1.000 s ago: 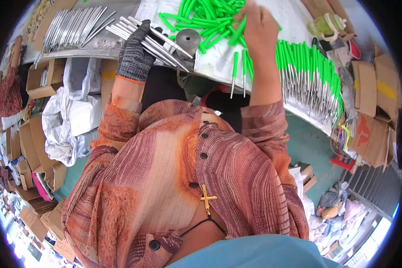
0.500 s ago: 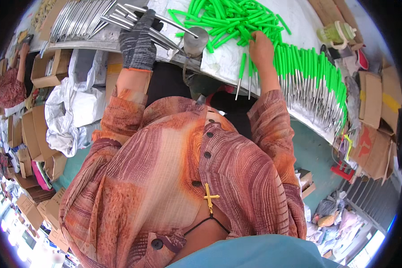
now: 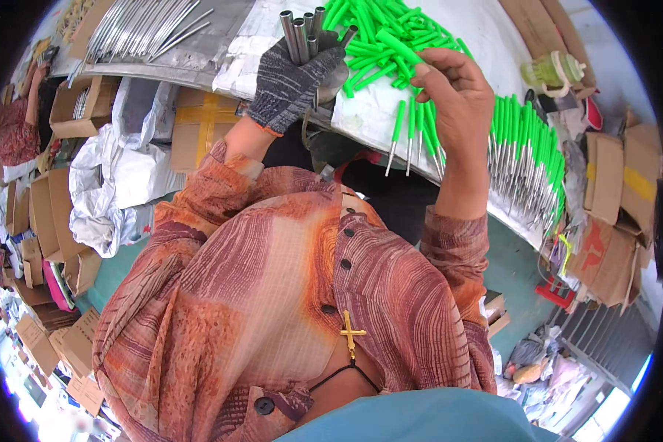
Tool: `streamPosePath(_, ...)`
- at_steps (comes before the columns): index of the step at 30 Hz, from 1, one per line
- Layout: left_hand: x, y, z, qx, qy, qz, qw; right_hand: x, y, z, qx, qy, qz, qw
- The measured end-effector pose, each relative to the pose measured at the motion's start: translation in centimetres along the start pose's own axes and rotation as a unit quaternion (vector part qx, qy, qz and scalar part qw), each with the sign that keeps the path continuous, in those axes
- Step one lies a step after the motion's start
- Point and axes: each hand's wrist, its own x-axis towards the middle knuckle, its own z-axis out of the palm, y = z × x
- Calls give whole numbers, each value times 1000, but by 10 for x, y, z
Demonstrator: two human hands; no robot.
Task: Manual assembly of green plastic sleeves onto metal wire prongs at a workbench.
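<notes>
A grey knitted glove covers my left hand [image 3: 291, 85], which is closed round several silver metal tubes [image 3: 302, 35]. Their open ends point up and away from me. My bare right hand [image 3: 457, 85] pinches one bright green sleeve [image 3: 401, 47] between thumb and fingers, its free end pointing left toward the tubes. A loose heap of green sleeves [image 3: 368, 62] lies on the table just behind my hands. By the table's near edge, below my right hand, a few tubes with green sleeves on them [image 3: 410, 132] lie side by side.
At right, a long row of green-sleeved tubes [image 3: 527, 147] lines the white-covered table [image 3: 361, 110]. Bare metal tubes [image 3: 140, 29] lie at the far left. A green-tinted jug [image 3: 552, 71] stands at the back right. Cardboard boxes [image 3: 82, 110] and white sacks [image 3: 99, 191] crowd the left side.
My left hand has moved right and turned the tubes upright, their ends now together. My right hand has lifted out of the heap with a green sleeve, swinging slightly right.
</notes>
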Motion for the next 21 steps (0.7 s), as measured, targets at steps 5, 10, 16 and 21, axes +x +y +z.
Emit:
streamPosePath(5, 2, 1, 0, -22, -10, -5, 1000, 2, -12, 5, -7, -27, 24, 999)
streamPosePath(10, 7, -9, -6, -9, -27, 12, 1000, 14, -28, 19, -19, -21, 3, 1000)
streamPosePath(16, 3, 0, -6, 19, -50, 38, 998, 23, -60, 50, -189, -16, -169, 967)
streamPosePath(21, 7, -4, -14, -53, -64, -14, 996, 31, -66, 58, -375, -157, -286, 868)
